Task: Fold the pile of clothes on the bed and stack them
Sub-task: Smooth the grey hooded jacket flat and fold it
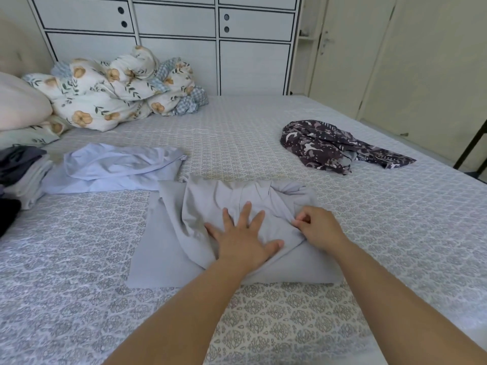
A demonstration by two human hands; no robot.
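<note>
A grey garment (pixel 184 248) lies partly folded on the bed (pixel 79 259), in the middle of the near half, its upper layers bunched and creased over a flat lower panel. The left hand (pixel 243 237) lies flat on top of it, fingers straight and spread wide, palm pressing the cloth down. Just to its right, the right hand (pixel 317 227) has its fingers curled and pinches a fold of the same garment at its right side.

Beyond the garment and to the left, touching its far edge, a pale blue garment (pixel 116 169) lies loosely spread. At the left edge of the bed sits a stack of folded clothes (pixel 23 175) in dark and light greys, with a black piece (pixel 8 214) just below it. Well apart, toward the far right, a dark patterned garment (pixel 329 148) lies crumpled.

At the head of the bed a floral duvet (pixel 113 93) is heaped beside a pillow (pixel 21 101). Behind stands a white cabinet (pixel 174 48) with drawers and doors, all closed, so any contents cannot be seen
</note>
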